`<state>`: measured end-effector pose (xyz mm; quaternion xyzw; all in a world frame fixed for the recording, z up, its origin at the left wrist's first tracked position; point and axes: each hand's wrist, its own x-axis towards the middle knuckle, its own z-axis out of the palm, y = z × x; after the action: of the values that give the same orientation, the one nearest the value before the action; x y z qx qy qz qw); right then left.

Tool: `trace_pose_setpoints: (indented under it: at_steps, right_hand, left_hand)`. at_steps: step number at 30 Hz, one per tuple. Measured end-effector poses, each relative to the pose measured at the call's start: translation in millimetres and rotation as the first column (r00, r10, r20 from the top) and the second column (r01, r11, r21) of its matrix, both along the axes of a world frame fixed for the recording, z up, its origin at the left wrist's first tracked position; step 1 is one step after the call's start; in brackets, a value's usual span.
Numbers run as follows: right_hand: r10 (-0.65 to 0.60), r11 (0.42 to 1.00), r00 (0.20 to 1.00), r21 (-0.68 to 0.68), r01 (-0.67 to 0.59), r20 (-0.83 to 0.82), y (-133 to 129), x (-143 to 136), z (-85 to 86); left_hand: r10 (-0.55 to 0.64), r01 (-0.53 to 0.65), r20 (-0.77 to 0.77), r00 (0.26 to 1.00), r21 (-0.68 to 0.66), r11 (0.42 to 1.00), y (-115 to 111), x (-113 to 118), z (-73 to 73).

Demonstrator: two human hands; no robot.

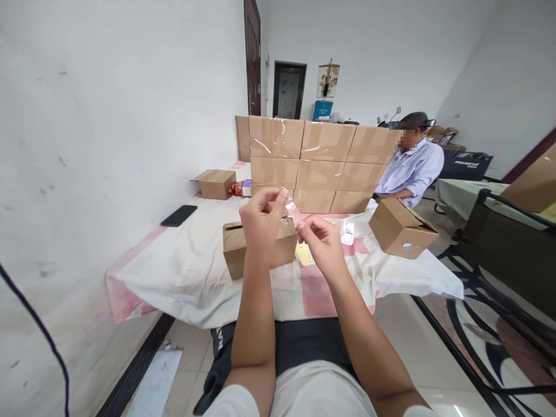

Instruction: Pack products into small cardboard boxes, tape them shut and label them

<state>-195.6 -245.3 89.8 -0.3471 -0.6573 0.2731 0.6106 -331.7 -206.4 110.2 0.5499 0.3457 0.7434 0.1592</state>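
In front of me a small piece of clear plastic (291, 207) stretches between my two hands, pinched at its ends. My left hand (263, 215), the higher one, closes thumb and fingers on its upper end. Lower and to the right, my right hand (322, 236) pinches the other end. Behind and below them a cardboard box (235, 255) stands on the table, partly hidden by my left hand and forearm. A yellow flat item (306, 255) lies beside that box, close to my right hand.
A wall of taped cardboard boxes (324, 174) stands at the table's back. Another box (402, 229) is on the right, near a small white object (347, 233). On the left are a black phone (179, 215) and a small box (217, 184). A person (412, 165) sits beyond.
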Motion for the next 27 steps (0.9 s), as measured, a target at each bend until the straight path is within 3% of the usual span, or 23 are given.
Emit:
trace_pose_setpoints:
  at_steps: [3, 8, 11, 13, 16, 20, 22, 27]
  right_hand:
    - [0.000, 1.000, 1.000, -0.020, 0.000, 0.007, 0, -2, -4.9]
    - [0.067, 0.998, 0.997, -0.017, -0.067, 0.037, 6, -2, -15.0]
    - [0.070, 0.998, 0.996, -0.008, -0.069, 0.047, 10, -3, -18.8]
    - [0.062, 0.998, 0.996, 0.001, -0.063, 0.066, 11, -3, -19.4]
    - [0.052, 0.998, 0.995, 0.015, -0.054, 0.090, 12, -5, -17.7]
    - [0.010, 0.999, 0.996, 0.034, -0.013, 0.087, 13, -5, -13.7]
    - [-0.018, 0.999, 0.998, 0.029, 0.016, 0.067, 14, -4, -12.9]
    - [-0.088, 0.996, 0.996, 0.034, 0.088, 0.001, 18, 7, -16.3]
  left_hand:
    - [0.109, -0.110, 0.019, 0.994, 0.022, 0.994, 1, -25, -0.5]
    - [-0.010, 0.010, 0.036, 0.999, 0.012, 1.000, -3, -63, -3.5]
    - [-0.087, 0.074, -0.131, 0.988, -0.102, 0.992, -11, -75, -5.8]
    - [-0.174, 0.114, -0.298, 0.939, -0.209, 0.971, -16, -79, -5.5]
    - [-0.346, 0.194, -0.452, 0.822, -0.348, 0.917, -24, -78, -1.7]
    - [-0.530, 0.298, -0.466, 0.709, -0.483, 0.823, -29, -64, 4.4]
    - [-0.557, 0.287, -0.479, 0.679, -0.525, 0.801, -30, -53, 6.4]
    - [-0.534, 0.232, -0.564, 0.630, -0.520, 0.822, -32, -33, 10.6]
